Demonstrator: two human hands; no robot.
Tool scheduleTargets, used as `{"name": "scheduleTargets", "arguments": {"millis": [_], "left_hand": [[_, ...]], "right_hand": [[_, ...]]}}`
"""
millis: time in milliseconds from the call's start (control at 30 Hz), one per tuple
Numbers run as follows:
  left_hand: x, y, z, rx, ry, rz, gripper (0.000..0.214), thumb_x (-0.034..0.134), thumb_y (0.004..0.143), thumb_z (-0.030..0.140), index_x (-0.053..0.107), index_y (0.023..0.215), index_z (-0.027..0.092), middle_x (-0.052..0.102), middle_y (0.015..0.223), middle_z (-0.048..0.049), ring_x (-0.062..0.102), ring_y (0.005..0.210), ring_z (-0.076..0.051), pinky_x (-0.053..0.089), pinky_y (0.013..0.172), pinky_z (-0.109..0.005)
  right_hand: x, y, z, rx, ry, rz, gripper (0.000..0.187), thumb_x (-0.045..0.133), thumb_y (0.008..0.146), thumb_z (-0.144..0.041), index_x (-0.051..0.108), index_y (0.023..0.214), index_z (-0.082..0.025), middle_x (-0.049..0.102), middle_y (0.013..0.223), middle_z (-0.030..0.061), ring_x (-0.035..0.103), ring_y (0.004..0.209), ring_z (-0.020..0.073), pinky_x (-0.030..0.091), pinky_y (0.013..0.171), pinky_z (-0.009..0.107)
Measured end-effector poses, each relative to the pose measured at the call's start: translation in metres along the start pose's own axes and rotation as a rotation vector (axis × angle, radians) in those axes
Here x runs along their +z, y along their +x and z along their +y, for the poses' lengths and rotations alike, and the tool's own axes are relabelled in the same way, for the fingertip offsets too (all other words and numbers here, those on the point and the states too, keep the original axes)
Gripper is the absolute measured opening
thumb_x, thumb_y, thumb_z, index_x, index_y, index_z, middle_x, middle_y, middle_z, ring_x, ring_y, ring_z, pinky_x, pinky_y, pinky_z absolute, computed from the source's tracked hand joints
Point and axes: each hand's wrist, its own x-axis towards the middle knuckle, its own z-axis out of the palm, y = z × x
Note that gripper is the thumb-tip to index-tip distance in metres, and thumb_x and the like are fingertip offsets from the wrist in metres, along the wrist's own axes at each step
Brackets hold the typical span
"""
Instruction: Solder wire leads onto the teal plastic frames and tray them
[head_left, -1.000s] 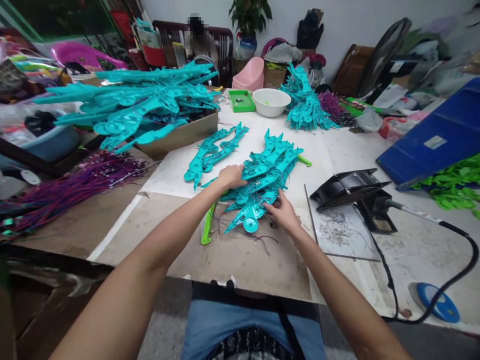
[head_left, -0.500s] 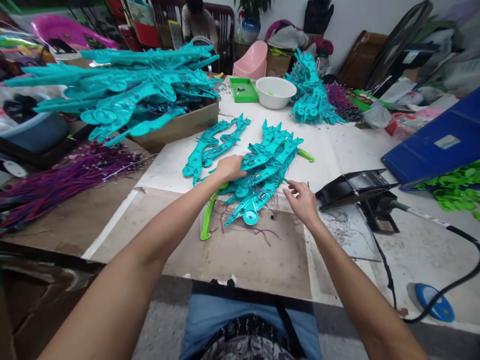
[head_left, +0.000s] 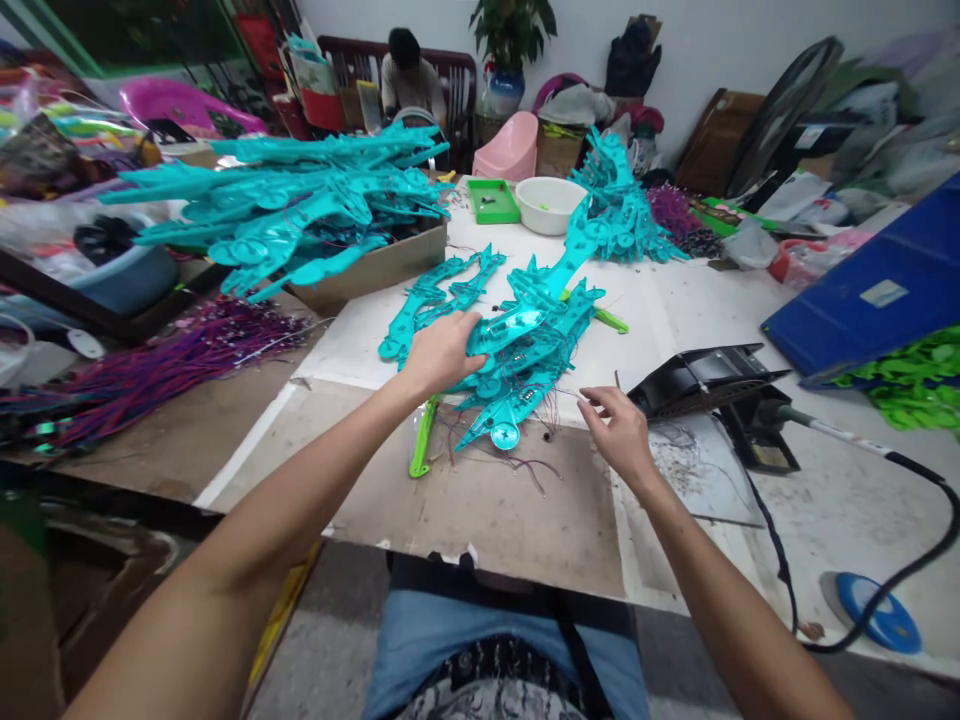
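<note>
A pile of teal plastic parts (head_left: 525, 375) with thin wires on them lies on the table in front of me. My left hand (head_left: 439, 352) grips the near end of one long teal part (head_left: 559, 270), whose far end tilts up and away from the pile. My right hand (head_left: 619, 432) hovers just right of the pile, fingers apart and holding nothing, next to a black soldering stand (head_left: 697, 375). A green plastic strip (head_left: 422, 440) lies under the pile's left edge. Loose wire ends (head_left: 529, 468) trail onto the brown board.
A cardboard box (head_left: 375, 268) heaped with teal parts stands at the left. Purple wires (head_left: 150, 365) lie beside it. A white bowl (head_left: 547, 203), a green tray (head_left: 493, 200) and another teal heap (head_left: 626, 220) sit farther back. A black cable (head_left: 911, 545) runs at right. A person (head_left: 409, 78) sits behind.
My right hand left the pile's near end and moved right, opening. My left hand closed on a teal part and tipped its far end up.
</note>
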Motion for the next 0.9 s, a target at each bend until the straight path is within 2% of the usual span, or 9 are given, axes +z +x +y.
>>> {"name": "scheduleTargets", "arguments": {"millis": [200, 300, 367, 467, 567, 633, 733, 800, 900], "left_hand": [[-0.025, -0.069, 0.01, 0.036, -0.048, 0.013, 0.057, 0.067, 0.082, 0.037, 0.05, 0.133, 0.019, 0.061, 0.13, -0.0104, 0.058, 0.119, -0.029, 0.051, 0.092, -0.038], [-0.029, -0.107, 0.014, 0.074, -0.083, 0.06, 0.054, 0.068, 0.082, 0.036, 0.052, 0.131, 0.018, 0.061, 0.131, -0.0115, 0.058, 0.121, -0.029, 0.05, 0.095, -0.039], [-0.028, -0.133, 0.016, 0.107, -0.107, 0.098, 0.052, 0.067, 0.082, 0.036, 0.053, 0.129, 0.019, 0.063, 0.129, -0.0119, 0.059, 0.119, -0.029, 0.051, 0.094, -0.039], [-0.02, -0.168, 0.026, 0.162, -0.149, 0.117, 0.052, 0.066, 0.083, 0.033, 0.05, 0.131, 0.019, 0.065, 0.122, -0.0119, 0.063, 0.112, -0.028, 0.053, 0.089, -0.037], [-0.002, -0.197, 0.048, 0.196, -0.213, 0.079, 0.053, 0.065, 0.082, 0.03, 0.05, 0.131, 0.018, 0.066, 0.117, -0.0127, 0.064, 0.107, -0.028, 0.054, 0.087, -0.039], [0.013, -0.209, 0.067, 0.186, -0.291, 0.05, 0.053, 0.067, 0.082, 0.03, 0.051, 0.13, 0.016, 0.066, 0.116, -0.0146, 0.064, 0.107, -0.03, 0.054, 0.088, -0.042], [0.031, -0.216, 0.084, 0.206, -0.517, -0.025, 0.06, 0.071, 0.081, 0.04, 0.052, 0.132, 0.016, 0.066, 0.12, -0.015, 0.063, 0.111, -0.03, 0.054, 0.092, -0.042], [0.037, -0.214, 0.081, 0.188, -0.707, -0.067, 0.053, 0.067, 0.084, 0.045, 0.056, 0.129, 0.018, 0.068, 0.116, -0.0111, 0.065, 0.106, -0.026, 0.056, 0.087, -0.037], [0.042, -0.204, 0.062, 0.019, -0.821, 0.045, 0.033, 0.052, 0.093, 0.037, 0.063, 0.117, 0.017, 0.071, 0.102, -0.0088, 0.068, 0.088, -0.019, 0.057, 0.073, -0.03]], "right_hand": [[-0.026, -0.007, -0.032, -0.235, -0.118, 0.215, 0.024, 0.058, 0.092, -0.031, 0.069, 0.108, -0.017, 0.067, 0.099, 0.0104, 0.063, 0.093, 0.0225, 0.055, 0.077, 0.037], [-0.041, -0.011, -0.056, -0.347, -0.13, 0.289, 0.024, 0.061, 0.091, -0.028, 0.068, 0.111, -0.018, 0.067, 0.102, 0.0109, 0.062, 0.096, 0.0226, 0.054, 0.085, 0.039], [-0.049, -0.02, -0.071, -0.363, -0.085, 0.294, 0.023, 0.062, 0.09, -0.029, 0.069, 0.109, -0.018, 0.068, 0.101, 0.0107, 0.063, 0.096, 0.0227, 0.053, 0.087, 0.04], [-0.051, -0.044, -0.088, -0.177, 0.138, 0.179, 0.024, 0.063, 0.089, -0.039, 0.07, 0.1, -0.018, 0.071, 0.097, 0.0094, 0.066, 0.091, 0.0221, 0.055, 0.082, 0.039], [-0.04, -0.072, -0.098, 0.226, 0.59, -0.056, 0.043, 0.062, 0.085, -0.057, 0.068, 0.102, -0.019, 0.073, 0.091, 0.008, 0.069, 0.08, 0.0216, 0.059, 0.068, 0.036], [-0.03, -0.087, -0.102, 0.453, 0.872, -0.139, 0.052, 0.066, 0.078, -0.065, 0.067, 0.101, -0.018, 0.074, 0.087, 0.0072, 0.07, 0.075, 0.0225, 0.06, 0.064, 0.036], [-0.023, -0.1, -0.102, 0.646, 1.053, -0.083, 0.05, 0.078, 0.067, -0.06, 0.067, 0.092, -0.018, 0.074, 0.082, 0.0066, 0.072, 0.077, 0.0245, 0.061, 0.068, 0.037], [-0.025, -0.104, -0.099, 0.707, 1.053, -0.04, 0.049, 0.083, 0.062, -0.055, 0.067, 0.089, -0.018, 0.075, 0.081, 0.0067, 0.072, 0.078, 0.0258, 0.062, 0.069, 0.038], [-0.035, -0.104, -0.094, 0.71, 1.018, -0.04, 0.05, 0.084, 0.061, -0.054, 0.068, 0.092, -0.017, 0.075, 0.079, 0.007, 0.073, 0.077, 0.0266, 0.062, 0.069, 0.039]]}}
